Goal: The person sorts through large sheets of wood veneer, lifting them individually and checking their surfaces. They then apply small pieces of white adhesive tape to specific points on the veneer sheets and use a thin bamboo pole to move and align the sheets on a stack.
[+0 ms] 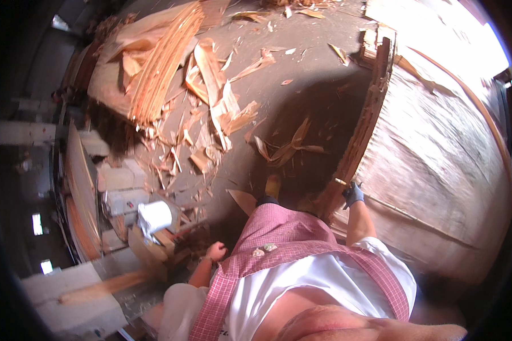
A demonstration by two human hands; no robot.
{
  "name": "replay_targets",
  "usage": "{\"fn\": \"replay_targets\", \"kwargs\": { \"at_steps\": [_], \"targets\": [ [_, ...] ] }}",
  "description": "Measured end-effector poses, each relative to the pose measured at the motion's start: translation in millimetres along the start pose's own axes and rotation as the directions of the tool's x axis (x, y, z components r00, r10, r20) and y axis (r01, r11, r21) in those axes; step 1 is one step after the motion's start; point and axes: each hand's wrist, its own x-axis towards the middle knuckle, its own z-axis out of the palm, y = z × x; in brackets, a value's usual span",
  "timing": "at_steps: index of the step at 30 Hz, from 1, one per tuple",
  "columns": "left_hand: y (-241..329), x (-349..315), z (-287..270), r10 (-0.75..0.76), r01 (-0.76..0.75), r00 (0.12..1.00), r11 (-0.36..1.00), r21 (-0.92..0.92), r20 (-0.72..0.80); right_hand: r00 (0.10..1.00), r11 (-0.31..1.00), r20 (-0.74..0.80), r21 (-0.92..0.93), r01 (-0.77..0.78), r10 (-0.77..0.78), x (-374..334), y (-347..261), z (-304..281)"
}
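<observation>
My right hand point(353, 195), in a blue glove, is closed round a long thin stick point(407, 214). The stick slants across the top of a wide stack of pale veneer sheets point(438, 153) on the right. One short end of it pokes out past my fingers, over the stack's ragged edge point(363, 133). My left hand point(216, 250) is bare and hangs low at my left side, away from the stack. Its fingers are curled in, with nothing visible in them.
Another pile of veneer sheets point(159, 62) lies at the far left. Torn veneer strips point(213, 91) and scraps point(290, 148) litter the floor. To my left are pale blocks point(125, 176), a white roll or bag point(155, 217) and a wooden board point(105, 286).
</observation>
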Motion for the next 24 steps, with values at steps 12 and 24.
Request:
{"fn": "replay_targets", "kwargs": {
  "at_steps": [12,24],
  "targets": [
    [312.8,256.5,-281.6,0.647,-0.650,0.760,0.754,-0.096,-0.064,0.600,0.603,-0.759,0.361,0.711,-0.253,-132.2,104.5,52.1],
    [441.5,214.5,-123.1,0.626,-0.830,0.539,0.510,0.226,0.563,-0.131,0.913,-0.986,-0.146,0.381,-0.103,-379.4,352.4,34.0]
  ]
}}
